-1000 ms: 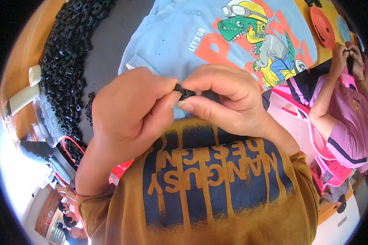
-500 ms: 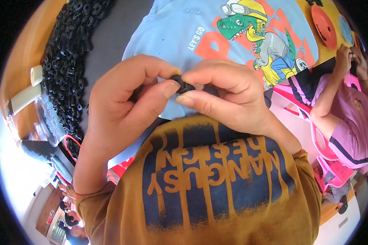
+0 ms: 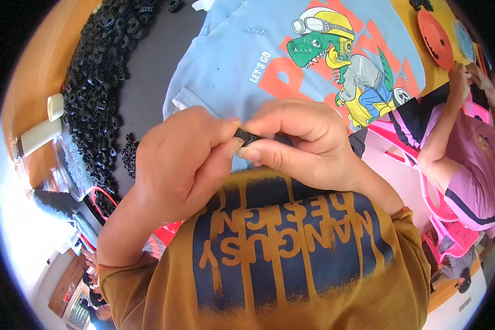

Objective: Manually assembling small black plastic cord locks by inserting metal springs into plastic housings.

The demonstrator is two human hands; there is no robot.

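A small black plastic piece (image 3: 247, 137) is pinched between both my hands, over the near edge of a light blue T-shirt (image 3: 225, 60) laid out on the table. My left hand (image 3: 176, 154) grips its left end between thumb and curled forefinger, the back of the hand turned up. From the other side, my right hand (image 3: 308, 137) squeezes it with thumb and forefinger, the remaining fingers folded in. Fingertips cover most of the piece, so its full shape is hidden. To the left lies a long heap of similar black plastic pieces (image 3: 96, 93).
A few tiny clear bits (image 3: 253, 31) rest on the shirt. Beyond the heap stand a clear plastic container (image 3: 71, 170) and white tubes (image 3: 41, 136). At far right is a red plate (image 3: 432, 36) holding black bits. Another person's hands (image 3: 462, 77) work there, near pink chairs (image 3: 434, 192).
Both hands sit slightly lower in view. My left hand has rolled so that its back faces up, and the black piece has turned. A small black cluster beside the heap now shows.
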